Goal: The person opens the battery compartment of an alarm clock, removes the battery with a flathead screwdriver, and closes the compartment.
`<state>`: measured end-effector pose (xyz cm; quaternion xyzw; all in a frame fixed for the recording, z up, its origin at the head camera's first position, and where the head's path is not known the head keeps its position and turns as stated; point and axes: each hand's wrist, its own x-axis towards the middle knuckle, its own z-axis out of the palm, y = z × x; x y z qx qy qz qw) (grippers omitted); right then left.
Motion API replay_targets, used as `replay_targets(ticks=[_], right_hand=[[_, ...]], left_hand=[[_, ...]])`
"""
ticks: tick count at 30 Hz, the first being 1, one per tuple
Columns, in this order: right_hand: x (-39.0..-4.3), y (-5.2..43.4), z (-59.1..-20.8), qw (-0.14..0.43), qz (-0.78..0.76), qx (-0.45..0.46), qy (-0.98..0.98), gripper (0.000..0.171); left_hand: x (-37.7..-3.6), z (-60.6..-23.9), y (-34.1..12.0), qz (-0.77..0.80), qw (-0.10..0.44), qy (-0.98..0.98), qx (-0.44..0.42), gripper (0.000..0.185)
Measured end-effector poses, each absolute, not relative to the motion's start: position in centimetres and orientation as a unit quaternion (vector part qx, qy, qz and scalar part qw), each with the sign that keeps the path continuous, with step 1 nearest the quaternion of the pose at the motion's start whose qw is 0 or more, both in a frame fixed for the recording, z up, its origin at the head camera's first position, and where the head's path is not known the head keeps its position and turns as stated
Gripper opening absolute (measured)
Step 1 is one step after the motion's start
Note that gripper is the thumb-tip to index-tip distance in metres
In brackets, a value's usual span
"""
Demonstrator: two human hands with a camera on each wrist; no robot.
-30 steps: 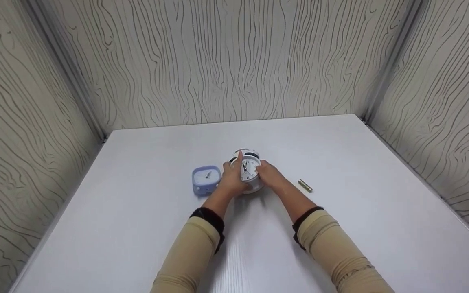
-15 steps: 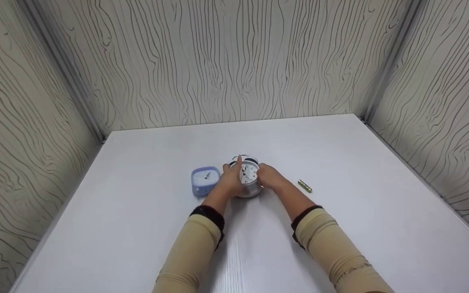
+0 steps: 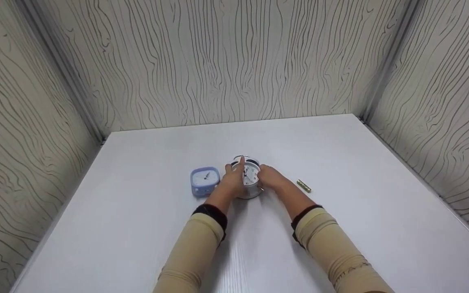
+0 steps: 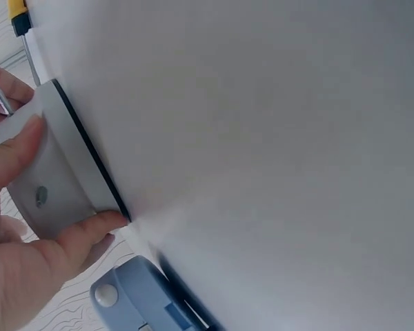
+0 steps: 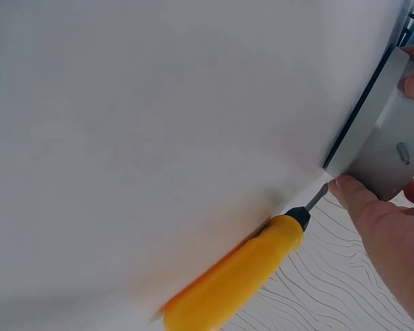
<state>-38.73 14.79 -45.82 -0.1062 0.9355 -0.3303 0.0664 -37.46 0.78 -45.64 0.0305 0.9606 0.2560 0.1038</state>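
A round twin-bell alarm clock with a white dial lies face up at mid-table in the head view. My left hand grips its left side, thumb along the dial's edge. On the opposite side, my right hand pinches the rim. Both wrist views show the clock's silver side wall with a small metal foot and a dark back edge right at the tabletop. Fingers cover parts of the rim. Just left of my left hand stands a blue square alarm clock.
A screwdriver with a yellow handle and black collar lies right of my right hand, its shaft pointing toward the silver clock. The white table is bounded by wood-patterned panels at the back and sides.
The silver clock has come down slightly toward me, with both hands holding it throughout. The blue clock and the screwdriver lie as before.
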Motion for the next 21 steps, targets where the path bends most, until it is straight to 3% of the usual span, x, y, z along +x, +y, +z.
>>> replay_targets(ticks=[14, 21], right_hand=[[-38.7, 15.0, -45.7, 0.051, -0.3, -0.164, 0.938, 0.049], [-38.7, 15.2, -44.7, 0.077, -0.355, -0.103, 0.926, 0.047]], left_hand=[[-37.3, -45.6, 0.9, 0.26, 0.084, 0.961, 0.044, 0.11], [-37.9, -44.0, 0.1, 0.274, 0.084, 0.957, 0.042, 0.098]])
